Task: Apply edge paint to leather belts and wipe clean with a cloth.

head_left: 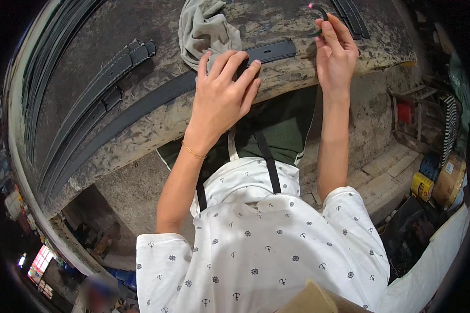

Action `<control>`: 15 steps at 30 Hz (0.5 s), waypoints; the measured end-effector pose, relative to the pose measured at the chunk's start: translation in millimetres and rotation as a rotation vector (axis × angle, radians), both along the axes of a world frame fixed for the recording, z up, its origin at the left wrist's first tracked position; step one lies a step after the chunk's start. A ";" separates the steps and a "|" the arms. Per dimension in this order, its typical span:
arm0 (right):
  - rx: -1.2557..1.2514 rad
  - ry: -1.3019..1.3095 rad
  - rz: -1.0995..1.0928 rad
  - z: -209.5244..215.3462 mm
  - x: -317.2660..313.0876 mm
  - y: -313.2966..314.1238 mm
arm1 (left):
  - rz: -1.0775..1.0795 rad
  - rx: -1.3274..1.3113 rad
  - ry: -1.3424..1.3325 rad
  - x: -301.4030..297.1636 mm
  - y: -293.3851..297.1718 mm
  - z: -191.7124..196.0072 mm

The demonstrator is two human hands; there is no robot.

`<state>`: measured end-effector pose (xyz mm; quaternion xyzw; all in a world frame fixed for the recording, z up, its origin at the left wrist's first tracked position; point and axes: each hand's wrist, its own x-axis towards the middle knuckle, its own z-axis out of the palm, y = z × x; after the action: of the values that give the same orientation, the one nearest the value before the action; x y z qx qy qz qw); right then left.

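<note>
A long black leather strap (156, 100) with a slot near its squared end lies along the table's near edge. Across it rests my left hand (227, 83), fingers spread, at the lower edge of a crumpled grey cloth (206, 34). My right hand (338, 49) is raised at the upper right. Its fingers and thumb pinch a short, dark, curved strip (325, 11) with a pink tip; part of the strip is hidden by the fingers.
More stitched black straps (104, 78) lie at the left of the worn table (156, 21), with a bundle of long strips (42, 68) beyond. Other straps (352, 21) lie at the upper right. A wooden stool (415, 112), a yellow box (422, 186) and a cardboard box (449, 180) stand at right.
</note>
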<state>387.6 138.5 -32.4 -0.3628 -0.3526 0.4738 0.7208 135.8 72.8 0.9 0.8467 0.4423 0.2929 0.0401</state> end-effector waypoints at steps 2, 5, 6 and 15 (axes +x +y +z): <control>0.027 0.002 0.066 3.7 2.2 -2.1 | -0.008 -0.011 -0.032 5.1 -1.0 1.9; -0.116 0.071 -0.013 38.0 -10.6 -26.2 | 0.134 -0.019 -0.055 17.5 -1.0 6.2; -0.111 0.067 -0.020 39.0 -1.0 -36.6 | 0.127 -0.015 -0.059 28.3 1.4 9.6; -0.383 0.089 -0.039 17.4 78.4 -96.1 | 0.084 0.066 -0.066 83.2 33.2 -4.2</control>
<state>466.0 42.5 -14.9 -0.4788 -0.2170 0.5336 0.6625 219.0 106.0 -3.3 0.8181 0.4661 0.3366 0.0141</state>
